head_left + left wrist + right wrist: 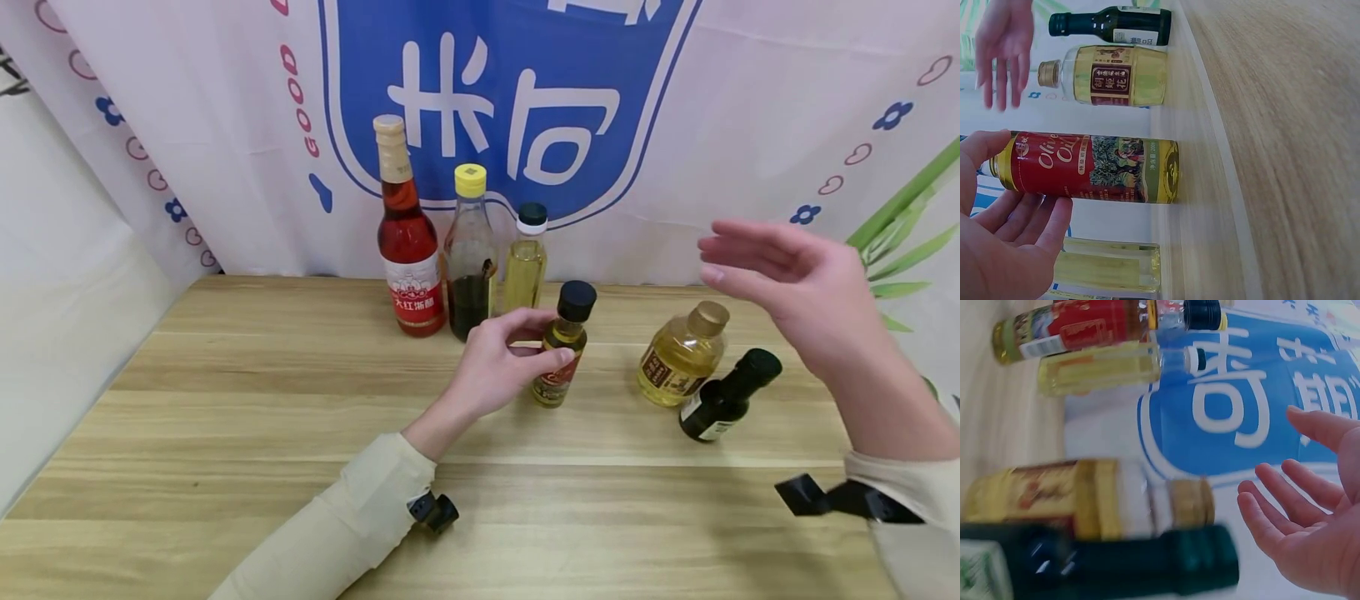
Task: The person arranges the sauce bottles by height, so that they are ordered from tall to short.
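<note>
My left hand (pixel 498 362) grips a small olive oil bottle (pixel 561 358) with a black cap, the thumb on its near side and the fingers behind. In the left wrist view the red "Olive Oil" label (pixel 1085 165) faces the camera, and the bottle's base is close to the tabletop. My right hand (pixel 813 296) is raised, holding nothing, its fingers extended and apart from the thumb. Nearest below it are a squat bottle of yellow oil (pixel 678 358) with a tan cap and a small dark green bottle (pixel 723 400).
At the back left stand a tall bottle of red liquid (pixel 408 258), a yellow-capped bottle with dark liquid (pixel 470 267) and a slim bottle of pale oil (pixel 526 267). Behind the wooden table (pixel 225 400) hangs a printed cloth (pixel 247 183). Green leaves (pixel 903 258) reach in from the right.
</note>
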`<move>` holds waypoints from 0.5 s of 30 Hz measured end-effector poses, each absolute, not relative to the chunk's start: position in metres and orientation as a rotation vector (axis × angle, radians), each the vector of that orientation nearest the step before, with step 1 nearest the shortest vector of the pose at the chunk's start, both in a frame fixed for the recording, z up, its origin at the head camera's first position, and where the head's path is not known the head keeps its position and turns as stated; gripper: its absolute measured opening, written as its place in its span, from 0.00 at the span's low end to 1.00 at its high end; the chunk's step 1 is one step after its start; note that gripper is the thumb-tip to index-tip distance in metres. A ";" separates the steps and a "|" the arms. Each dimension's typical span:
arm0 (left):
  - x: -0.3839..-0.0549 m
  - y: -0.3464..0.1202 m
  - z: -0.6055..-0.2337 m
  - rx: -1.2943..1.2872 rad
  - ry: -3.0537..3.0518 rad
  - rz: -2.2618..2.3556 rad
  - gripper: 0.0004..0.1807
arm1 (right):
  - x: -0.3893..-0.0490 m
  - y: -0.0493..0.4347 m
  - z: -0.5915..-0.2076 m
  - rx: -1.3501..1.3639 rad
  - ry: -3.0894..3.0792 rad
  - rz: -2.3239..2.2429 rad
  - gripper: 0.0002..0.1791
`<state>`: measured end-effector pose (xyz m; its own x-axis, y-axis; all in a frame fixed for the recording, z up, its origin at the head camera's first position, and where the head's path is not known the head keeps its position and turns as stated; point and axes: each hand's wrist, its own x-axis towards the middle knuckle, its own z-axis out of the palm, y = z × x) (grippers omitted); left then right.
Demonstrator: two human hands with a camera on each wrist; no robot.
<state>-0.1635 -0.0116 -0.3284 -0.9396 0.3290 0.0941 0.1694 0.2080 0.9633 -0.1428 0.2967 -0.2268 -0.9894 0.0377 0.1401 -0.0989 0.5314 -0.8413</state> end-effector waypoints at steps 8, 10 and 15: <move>-0.164 -0.013 -0.330 0.493 2.330 1.847 0.27 | -0.118 0.334 -0.270 0.200 -2.322 1.817 0.31; -0.164 -0.013 -0.330 0.498 2.326 1.849 0.27 | -0.113 0.343 -0.280 0.301 -2.292 1.854 0.30; -0.164 -0.012 -0.330 0.502 2.324 1.852 0.27 | -0.108 0.361 -0.302 0.556 -2.266 1.923 0.28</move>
